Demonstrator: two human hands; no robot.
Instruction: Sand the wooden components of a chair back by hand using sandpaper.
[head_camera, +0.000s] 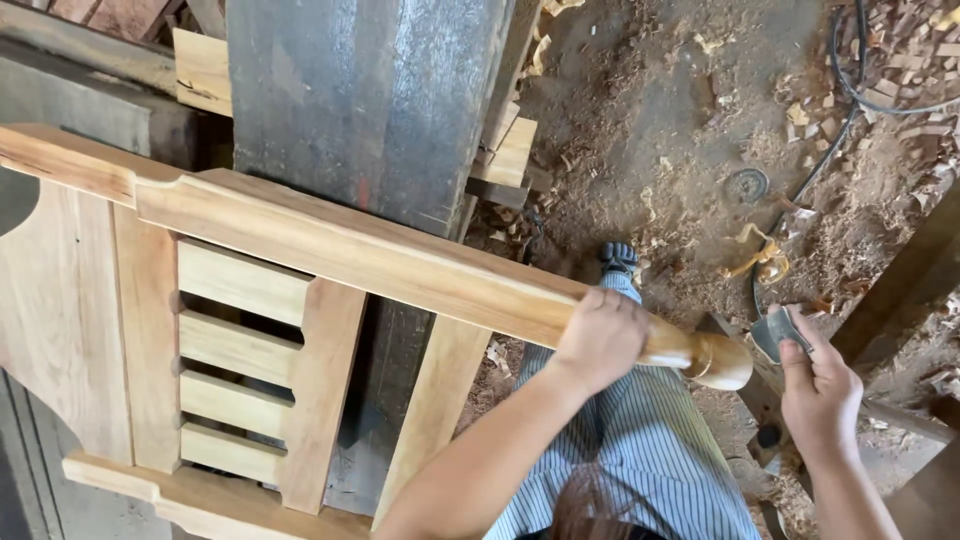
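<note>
Your left hand (602, 338) has its fingers curled down and clamped around the long wooden rail (350, 250), close to its rounded turned knob (722, 362), with the knuckles on top and the thumb out of view beneath. Your right hand (818, 392) has thumb and fingers pinched together on 1 small folded piece of grey sandpaper (778, 330), which sits just beside the knob, though you cannot tell whether it touches the wood. The rail is the top member of 1 pale wooden frame (150, 330) that lies tilted across your lap and reaches away to the left edge of the view. Within that frame you can count 4 short horizontal slats (235, 345) stacked one above another, with narrow gaps between them, set between 2 upright pieces, and 1 more slanting upright further right, near your forearm. A broad curved board closes the frame at the far left. Under the frame runs 1 heavy dark grey beam (370, 100), going from the top of the view down behind the slats. Your legs, in striped trousers (650, 440), show below the rail, with 1 dark shoe (618, 256) on the dirt floor (660, 110). The floor is strewn with sawdust and wood chips, and 1 black cable (850, 85) winds across it at the upper right.
</note>
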